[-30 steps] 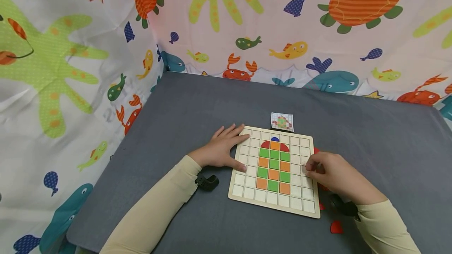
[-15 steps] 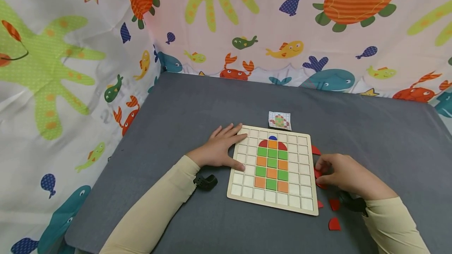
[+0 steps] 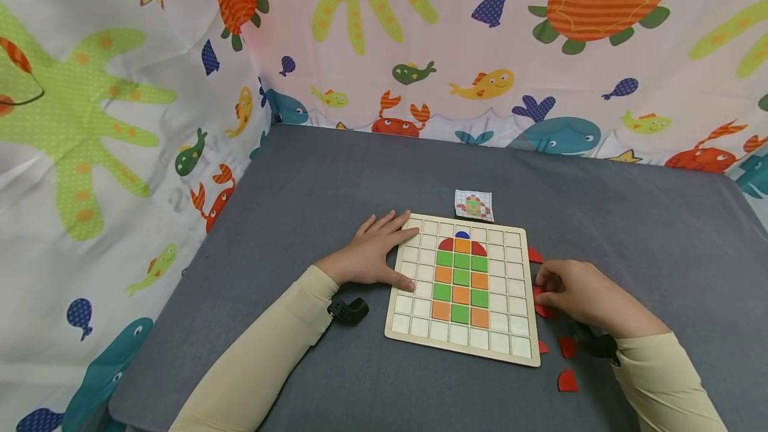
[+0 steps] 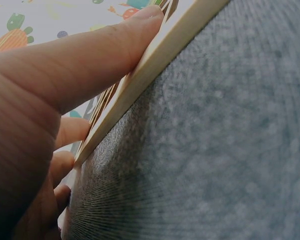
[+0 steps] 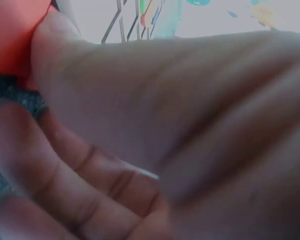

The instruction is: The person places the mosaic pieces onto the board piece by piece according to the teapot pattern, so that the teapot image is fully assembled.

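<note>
A wooden grid board (image 3: 509, 324) lies on the grey table, with green, orange, red and blue flat pieces set into its middle columns. My left hand (image 3: 378, 257) rests on the board's left side, thumb and fingers spread; in the left wrist view the thumb (image 4: 89, 62) lies over the wooden rim. Just off the right edge, my right hand (image 3: 579, 295) is at the loose red pieces, thumb and index finger pinching a red piece (image 3: 537, 293). The right wrist view has the thumb against that red piece (image 5: 14, 35), the other fingers curled below.
Behind the board sits a small pattern card (image 3: 473, 205). More red pieces lie along the right: a red piece (image 3: 535, 256) near the top corner, a rounded red piece (image 3: 567, 381) lower down, and others between. A printed cloth (image 3: 372, 52) hangs behind the table.
My right hand has moved off the board's right edge, rightward to the red pieces, and its fingers have closed in there. The left hand stays on the board.
</note>
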Motion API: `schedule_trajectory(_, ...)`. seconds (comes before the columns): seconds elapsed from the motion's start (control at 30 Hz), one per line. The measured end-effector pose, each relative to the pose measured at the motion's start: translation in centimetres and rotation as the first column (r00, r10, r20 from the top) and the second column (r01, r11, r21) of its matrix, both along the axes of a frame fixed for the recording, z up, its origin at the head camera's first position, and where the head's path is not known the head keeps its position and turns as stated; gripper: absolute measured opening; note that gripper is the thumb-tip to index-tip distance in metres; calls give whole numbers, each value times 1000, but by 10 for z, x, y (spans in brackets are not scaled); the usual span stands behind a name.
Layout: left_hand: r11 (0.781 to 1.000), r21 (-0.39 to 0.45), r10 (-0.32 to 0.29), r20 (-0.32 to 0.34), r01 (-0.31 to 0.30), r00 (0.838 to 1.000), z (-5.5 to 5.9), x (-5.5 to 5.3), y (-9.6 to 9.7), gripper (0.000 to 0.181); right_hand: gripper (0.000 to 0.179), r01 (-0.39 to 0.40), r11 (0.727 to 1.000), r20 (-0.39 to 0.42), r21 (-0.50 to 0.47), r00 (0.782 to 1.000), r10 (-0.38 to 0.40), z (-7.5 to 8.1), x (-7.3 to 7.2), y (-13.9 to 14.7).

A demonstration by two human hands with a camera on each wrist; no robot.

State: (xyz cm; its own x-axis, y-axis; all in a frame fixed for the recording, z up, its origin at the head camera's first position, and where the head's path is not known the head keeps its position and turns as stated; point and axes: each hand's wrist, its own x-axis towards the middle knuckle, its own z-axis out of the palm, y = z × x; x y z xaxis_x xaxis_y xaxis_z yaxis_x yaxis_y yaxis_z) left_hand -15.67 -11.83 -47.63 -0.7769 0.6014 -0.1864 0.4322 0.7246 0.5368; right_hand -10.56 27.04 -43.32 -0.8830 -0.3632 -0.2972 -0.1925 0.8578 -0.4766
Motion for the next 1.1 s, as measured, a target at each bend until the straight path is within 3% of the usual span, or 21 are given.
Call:
schedule_trajectory(0.13, 1000, 7, -2, 0, 2, 1000, 0, 1, -1, 112, 21, 13, 1000, -9, -19, 1000, -13, 3, 1, 1)
schedule_trajectory(0.43, 1000, 8, -10, 0, 10, 1000, 0, 0, -1, 112, 10, 69, 993, -127, -93, 989, -80, 12, 0, -3)
schedule_trajectory(0.67, 1000, 7, -2, 5, 2, 1000, 2, 1, -2, 112, 15, 129, 981, -89, -146, 986, -143, 6, -10, -27)
schedule_trajectory(1.1, 1000, 24, -7, 0, 7, 1000, 4, 2, -2, 111, 10, 76, 981, -77, -177, 993, -91, -4, -15, -42)
